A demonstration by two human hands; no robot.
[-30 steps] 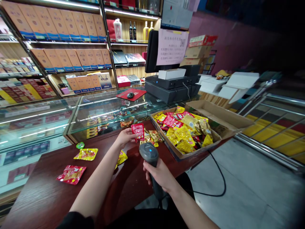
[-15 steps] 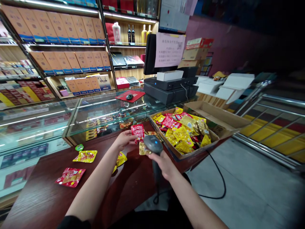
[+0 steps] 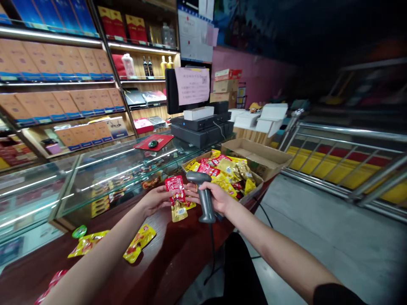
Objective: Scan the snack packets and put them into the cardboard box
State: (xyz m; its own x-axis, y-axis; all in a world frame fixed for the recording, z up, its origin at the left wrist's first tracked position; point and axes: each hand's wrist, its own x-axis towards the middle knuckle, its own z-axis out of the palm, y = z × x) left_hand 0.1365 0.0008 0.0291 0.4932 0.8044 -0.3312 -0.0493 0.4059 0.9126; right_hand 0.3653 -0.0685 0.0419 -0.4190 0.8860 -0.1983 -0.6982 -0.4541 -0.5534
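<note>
Left hand (image 3: 154,201) is pinching a red snack packet (image 3: 174,188) upright, and my right hand (image 3: 216,197) is clenching the handle of a grey barcode scanner (image 3: 206,209). I've swung the scanner's nose round toward the packet, just beside it, where a moment ago it was tilted over the table. My hands are closer together now, almost touching. A gold packet (image 3: 179,213) is lying just below the red one. Beyond them, the cardboard box (image 3: 254,154) of yellow and red packets is sitting further right in my view because I'm turning left. Two yellow packets (image 3: 139,243) (image 3: 87,242) are lying on the dark wooden counter (image 3: 165,262), beside the glass display case (image 3: 104,178).
</note>
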